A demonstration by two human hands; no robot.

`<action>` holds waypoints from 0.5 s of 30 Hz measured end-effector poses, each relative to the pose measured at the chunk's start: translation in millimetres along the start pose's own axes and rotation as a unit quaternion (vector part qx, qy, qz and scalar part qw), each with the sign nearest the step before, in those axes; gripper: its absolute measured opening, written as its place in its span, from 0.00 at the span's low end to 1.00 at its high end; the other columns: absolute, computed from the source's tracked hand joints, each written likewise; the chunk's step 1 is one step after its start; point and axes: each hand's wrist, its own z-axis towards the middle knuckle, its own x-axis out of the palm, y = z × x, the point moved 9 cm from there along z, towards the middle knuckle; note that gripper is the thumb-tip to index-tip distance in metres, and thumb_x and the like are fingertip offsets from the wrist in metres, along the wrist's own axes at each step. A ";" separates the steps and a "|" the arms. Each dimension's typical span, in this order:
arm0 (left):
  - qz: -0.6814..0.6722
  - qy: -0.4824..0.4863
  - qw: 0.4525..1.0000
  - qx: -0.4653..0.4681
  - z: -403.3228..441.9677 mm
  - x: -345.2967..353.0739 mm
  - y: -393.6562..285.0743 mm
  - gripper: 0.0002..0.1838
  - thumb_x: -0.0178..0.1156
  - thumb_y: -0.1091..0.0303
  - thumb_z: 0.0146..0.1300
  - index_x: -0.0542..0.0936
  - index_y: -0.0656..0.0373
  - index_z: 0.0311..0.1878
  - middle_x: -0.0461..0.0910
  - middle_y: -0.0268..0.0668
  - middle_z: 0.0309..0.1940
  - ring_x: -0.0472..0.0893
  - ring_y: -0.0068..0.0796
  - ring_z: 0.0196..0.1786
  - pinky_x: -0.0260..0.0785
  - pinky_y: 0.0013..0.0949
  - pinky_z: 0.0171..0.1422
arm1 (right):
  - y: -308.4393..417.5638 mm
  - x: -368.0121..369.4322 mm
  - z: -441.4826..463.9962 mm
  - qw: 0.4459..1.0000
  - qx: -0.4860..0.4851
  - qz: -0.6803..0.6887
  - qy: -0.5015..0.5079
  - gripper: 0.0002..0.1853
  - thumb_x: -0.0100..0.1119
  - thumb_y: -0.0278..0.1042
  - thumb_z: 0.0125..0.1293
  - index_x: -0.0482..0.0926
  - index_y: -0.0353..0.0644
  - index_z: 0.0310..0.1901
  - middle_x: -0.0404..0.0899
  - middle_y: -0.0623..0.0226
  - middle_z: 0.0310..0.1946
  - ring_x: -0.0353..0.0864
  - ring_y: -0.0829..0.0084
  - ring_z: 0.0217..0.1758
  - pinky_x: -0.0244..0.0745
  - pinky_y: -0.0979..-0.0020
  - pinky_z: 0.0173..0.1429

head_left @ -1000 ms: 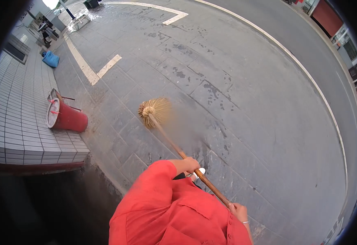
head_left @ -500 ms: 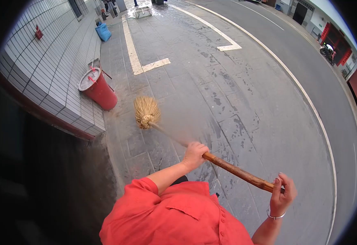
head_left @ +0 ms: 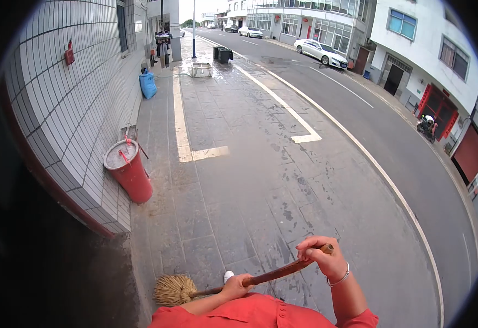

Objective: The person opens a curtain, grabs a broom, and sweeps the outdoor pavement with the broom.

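Observation:
A straw broom [head_left: 174, 290] lies across the front of my body, its bristle head low at the left beside the paving. The wooden handle slants up to the right. My left hand [head_left: 235, 287] is closed around the middle of the handle. Near the handle's top end, my right hand [head_left: 325, 257], with a bracelet on its wrist, has its fingers curled round the wood. Whether the bristles touch the ground is hard to judge.
A red bucket [head_left: 131, 174] stands by the tiled wall [head_left: 80, 104] at left, with a blue sack [head_left: 148, 85] farther along. Ahead are a pale crate [head_left: 201, 70] and dark bins [head_left: 224, 54]. White lines mark the paving; a road [head_left: 359, 126] runs at right.
The broom head has swung from ahead of me back toward my body at lower left. My right hand has moved left with the handle's end. The view has tilted up.

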 end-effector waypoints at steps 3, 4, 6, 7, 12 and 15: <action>0.013 -0.033 0.998 0.050 54.9 -47.2 -21.7 0.10 0.65 0.69 0.55 0.82 0.52 0.41 0.83 0.40 0.34 0.83 0.41 0.37 0.73 0.38 0.41 | 50.1 30.1 52.4 0.994 -0.064 -0.055 0.063 0.12 0.51 0.18 0.57 0.82 0.33 0.41 0.78 0.68 0.28 0.77 0.78 0.34 0.74 0.75 0.40; 0.021 -0.047 0.995 0.086 77.0 -63.4 -31.5 0.09 0.65 0.69 0.55 0.83 0.53 0.41 0.83 0.39 0.33 0.83 0.40 0.37 0.73 0.37 0.41 | 63.2 40.7 64.2 0.990 -0.089 -0.079 0.081 0.12 0.52 0.18 0.57 0.83 0.33 0.41 0.78 0.68 0.28 0.77 0.78 0.34 0.74 0.75 0.39; 0.035 -0.074 0.984 0.155 122.3 -89.9 -34.5 0.08 0.66 0.70 0.55 0.83 0.55 0.39 0.83 0.38 0.32 0.82 0.38 0.36 0.72 0.34 0.41 | 77.8 60.7 86.0 0.971 -0.140 -0.171 0.095 0.12 0.55 0.17 0.54 0.83 0.36 0.39 0.78 0.65 0.27 0.77 0.76 0.30 0.71 0.74 0.34; 0.086 -0.109 0.974 0.177 145.3 -104.2 -26.0 0.09 0.67 0.68 0.54 0.82 0.53 0.40 0.83 0.38 0.33 0.83 0.40 0.38 0.73 0.36 0.42 | 80.7 75.8 96.0 0.955 -0.166 -0.222 0.110 0.11 0.55 0.17 0.54 0.84 0.36 0.38 0.79 0.64 0.26 0.77 0.75 0.29 0.71 0.74 0.33; 0.089 -0.190 0.969 0.132 235.7 -179.8 67.2 0.13 0.71 0.59 0.51 0.80 0.49 0.37 0.82 0.33 0.33 0.81 0.40 0.42 0.69 0.41 0.48 | 4.6 164.6 139.2 0.828 -0.302 -0.407 0.239 0.11 0.62 0.25 0.56 0.83 0.45 0.42 0.80 0.69 0.33 0.79 0.68 0.36 0.71 0.68 0.43; 0.144 -0.168 0.962 0.162 254.9 -208.2 48.8 0.13 0.71 0.57 0.51 0.79 0.48 0.35 0.81 0.32 0.31 0.80 0.37 0.42 0.64 0.41 0.52 | 3.7 182.9 147.9 0.797 -0.336 -0.407 0.294 0.14 0.60 0.30 0.57 0.81 0.47 0.46 0.79 0.69 0.35 0.79 0.68 0.42 0.71 0.66 0.49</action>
